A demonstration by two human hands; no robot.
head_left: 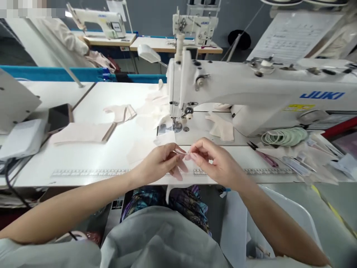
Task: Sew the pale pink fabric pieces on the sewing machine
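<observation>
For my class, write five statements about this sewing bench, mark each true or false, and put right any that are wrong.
1. The left hand and the right hand are both pinching pale pink cloth. True.
2. The snips are in the right hand. False: they lie on the table, near a pale green coil.
3. A printed ruler runs along the near edge of the table. True.
4. The name on the nearest sewing machine is in red letters. False: the letters are blue.
5. More machines stand on tables farther back. True.
</observation>
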